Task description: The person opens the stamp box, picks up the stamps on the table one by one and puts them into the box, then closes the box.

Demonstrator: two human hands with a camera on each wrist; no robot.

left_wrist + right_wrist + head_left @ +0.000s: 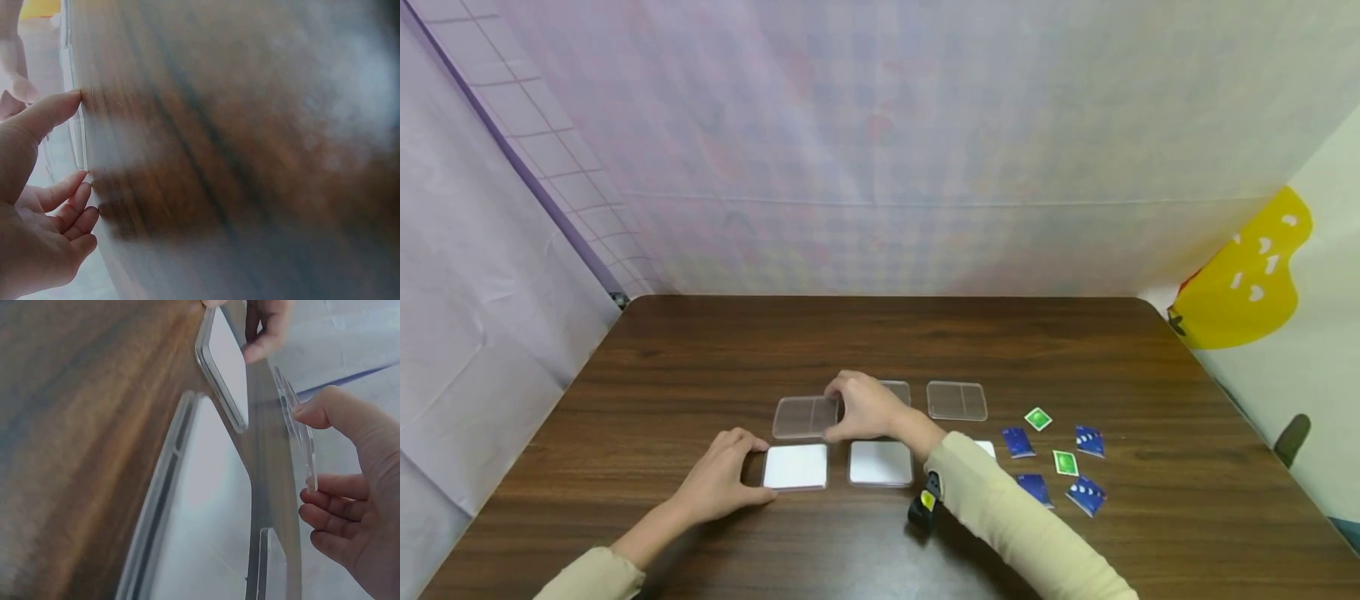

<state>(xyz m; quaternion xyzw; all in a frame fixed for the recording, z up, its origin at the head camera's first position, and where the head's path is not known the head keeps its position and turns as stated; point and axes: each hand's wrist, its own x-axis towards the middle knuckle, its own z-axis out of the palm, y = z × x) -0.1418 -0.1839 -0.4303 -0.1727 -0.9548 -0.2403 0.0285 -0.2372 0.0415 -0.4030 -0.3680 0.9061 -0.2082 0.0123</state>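
Wooden table (700, 350) under both hands, right hand (863, 408) pinching the edge of a clear lid (805, 417) just beyond the left hand, left hand (724, 475) gripping a white tray (795, 466), small cards (1060, 462) right of the right arm
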